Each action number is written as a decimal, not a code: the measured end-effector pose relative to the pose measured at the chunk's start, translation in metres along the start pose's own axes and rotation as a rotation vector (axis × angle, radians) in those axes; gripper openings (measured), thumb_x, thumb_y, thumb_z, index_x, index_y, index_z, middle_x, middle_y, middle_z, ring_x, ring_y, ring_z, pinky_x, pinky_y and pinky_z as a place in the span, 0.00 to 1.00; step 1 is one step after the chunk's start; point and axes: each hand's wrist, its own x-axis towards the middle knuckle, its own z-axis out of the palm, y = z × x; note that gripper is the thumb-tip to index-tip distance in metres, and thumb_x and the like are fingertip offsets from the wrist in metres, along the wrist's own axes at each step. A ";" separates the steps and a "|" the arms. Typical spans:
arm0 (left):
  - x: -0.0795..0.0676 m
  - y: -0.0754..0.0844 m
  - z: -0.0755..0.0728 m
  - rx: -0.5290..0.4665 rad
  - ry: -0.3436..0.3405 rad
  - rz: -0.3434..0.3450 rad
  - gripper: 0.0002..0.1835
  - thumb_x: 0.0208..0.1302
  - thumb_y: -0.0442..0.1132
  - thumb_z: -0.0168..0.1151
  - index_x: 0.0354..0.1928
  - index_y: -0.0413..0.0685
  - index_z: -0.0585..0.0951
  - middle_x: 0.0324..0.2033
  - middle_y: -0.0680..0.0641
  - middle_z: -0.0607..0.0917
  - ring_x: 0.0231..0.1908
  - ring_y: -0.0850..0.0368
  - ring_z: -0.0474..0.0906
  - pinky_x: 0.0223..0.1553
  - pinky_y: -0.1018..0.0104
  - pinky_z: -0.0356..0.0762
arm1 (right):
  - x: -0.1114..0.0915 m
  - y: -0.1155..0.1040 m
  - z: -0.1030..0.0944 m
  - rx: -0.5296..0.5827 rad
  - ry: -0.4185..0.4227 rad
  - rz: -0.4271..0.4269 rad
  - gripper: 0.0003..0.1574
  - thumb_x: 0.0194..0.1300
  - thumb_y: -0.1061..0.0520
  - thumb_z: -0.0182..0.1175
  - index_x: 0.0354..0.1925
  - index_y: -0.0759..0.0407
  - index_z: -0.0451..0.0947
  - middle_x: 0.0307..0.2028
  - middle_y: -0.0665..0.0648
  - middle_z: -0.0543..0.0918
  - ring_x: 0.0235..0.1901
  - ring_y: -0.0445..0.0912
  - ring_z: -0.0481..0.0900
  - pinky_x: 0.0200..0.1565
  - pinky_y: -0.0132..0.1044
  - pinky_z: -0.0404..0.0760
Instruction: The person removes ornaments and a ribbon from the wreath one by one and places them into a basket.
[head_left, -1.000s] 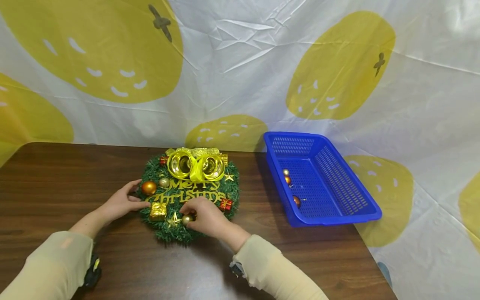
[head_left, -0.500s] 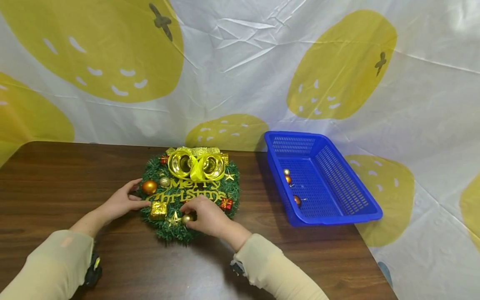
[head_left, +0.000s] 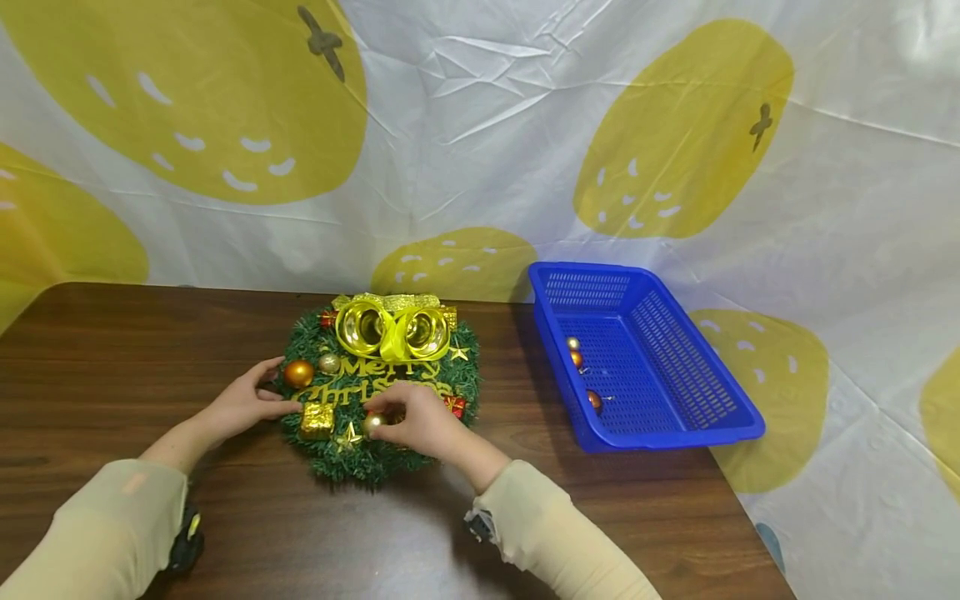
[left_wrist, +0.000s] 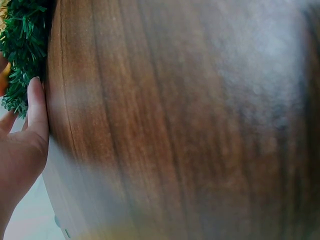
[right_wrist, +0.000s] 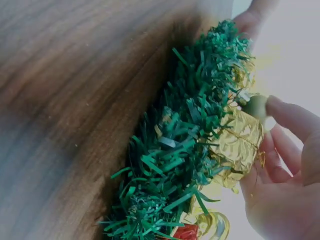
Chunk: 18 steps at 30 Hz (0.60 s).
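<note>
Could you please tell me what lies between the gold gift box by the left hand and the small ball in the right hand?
In the head view, a gold star on the wreath lies between the gift box and ball.

Wreath on table — basket, baubles inside, to its right — curtain behind both.

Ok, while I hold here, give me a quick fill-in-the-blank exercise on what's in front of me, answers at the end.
1. The hand pinching the small gold ball at the wreath is the person's ____ one.
2. The basket is coloured ____.
3. Inside it, ____ balls can be seen.
4. The upper word of the gold lettering reads ____.

Missing words: right; blue; three; Merry.
</note>
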 end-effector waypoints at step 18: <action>0.000 0.000 0.000 0.001 -0.007 -0.001 0.52 0.61 0.47 0.63 0.71 0.31 0.39 0.64 0.20 0.50 0.58 0.30 0.66 0.49 0.50 0.77 | 0.003 0.006 -0.013 0.305 0.103 0.115 0.17 0.54 0.65 0.66 0.44 0.69 0.81 0.44 0.64 0.82 0.42 0.53 0.83 0.39 0.26 0.81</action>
